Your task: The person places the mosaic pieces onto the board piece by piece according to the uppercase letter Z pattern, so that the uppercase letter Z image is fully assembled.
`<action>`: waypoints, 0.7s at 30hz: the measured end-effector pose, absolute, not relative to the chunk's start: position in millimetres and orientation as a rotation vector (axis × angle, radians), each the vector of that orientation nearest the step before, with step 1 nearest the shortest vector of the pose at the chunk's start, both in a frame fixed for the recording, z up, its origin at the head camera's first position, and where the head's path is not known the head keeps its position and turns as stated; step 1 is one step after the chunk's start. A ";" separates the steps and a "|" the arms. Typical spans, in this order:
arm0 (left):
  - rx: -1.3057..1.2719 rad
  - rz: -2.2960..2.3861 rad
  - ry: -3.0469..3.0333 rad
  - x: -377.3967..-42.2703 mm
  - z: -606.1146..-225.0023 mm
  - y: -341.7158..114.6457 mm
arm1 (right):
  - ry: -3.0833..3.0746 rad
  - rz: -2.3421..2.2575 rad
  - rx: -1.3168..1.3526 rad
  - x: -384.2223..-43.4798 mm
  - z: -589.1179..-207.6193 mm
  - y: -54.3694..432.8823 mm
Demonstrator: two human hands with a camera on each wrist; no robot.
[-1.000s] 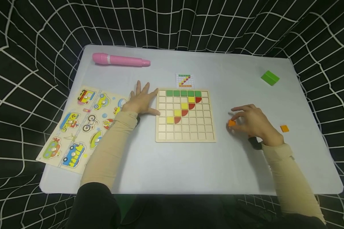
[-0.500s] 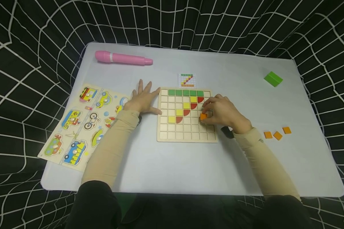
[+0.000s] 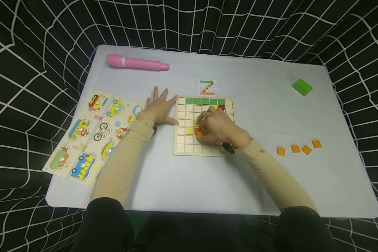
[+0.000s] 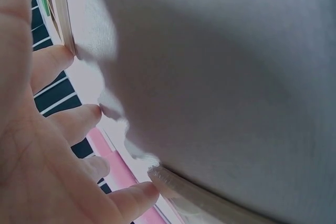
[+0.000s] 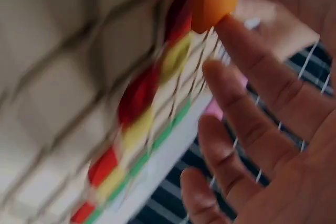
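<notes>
A wooden grid board (image 3: 175, 140) lies mid-table in the head view. Green squares (image 3: 205, 101) line its top row, and yellow squares (image 3: 190, 130) with red quarter-rounds (image 3: 222, 108) step diagonally down leftward, partly hidden by my right hand (image 3: 219, 126). That hand pinches an orange square tile (image 3: 200, 134) over the lower left part of the diagonal; the right wrist view shows the tile (image 5: 212, 1) between thumb and index fingertip. My left hand (image 3: 155, 110) is spread beside the board, its thumb and index fingertips at the left edge. A small pattern card (image 3: 207, 88) lies behind the board.
Several orange tiles (image 3: 295, 148) lie to the right. Green blocks (image 3: 302, 86) sit at the back right and a pink microphone-shaped thing (image 3: 137, 63) at the back left. A vehicle puzzle board (image 3: 92, 140) lies under the left forearm. Dark netting surrounds the white table (image 3: 239, 196).
My right hand has carried the orange tile left from the table's right side to over the board. The left hand keeps its place at the board's edge. The head view has shifted slightly.
</notes>
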State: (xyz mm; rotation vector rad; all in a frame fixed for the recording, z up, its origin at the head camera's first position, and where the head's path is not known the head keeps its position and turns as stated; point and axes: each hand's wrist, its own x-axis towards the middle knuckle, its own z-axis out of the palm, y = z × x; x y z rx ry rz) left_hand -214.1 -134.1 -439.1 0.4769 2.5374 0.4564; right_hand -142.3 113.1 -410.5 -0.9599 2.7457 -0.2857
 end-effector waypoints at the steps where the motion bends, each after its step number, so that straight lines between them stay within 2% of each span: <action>1: 0.477 0.455 2.537 -214.4 -439.1 -134.1 | 2.738 -0.281 -0.967 -141.7 -411.4 108.2; 8: 0.490 0.446 2.531 -215.5 -438.6 -133.4 | 2.710 -0.243 -0.977 -140.0 -416.9 86.3; 21: 0.480 0.459 2.535 -213.8 -439.6 -134.6 | 2.723 -0.282 -0.950 -136.5 -422.0 81.9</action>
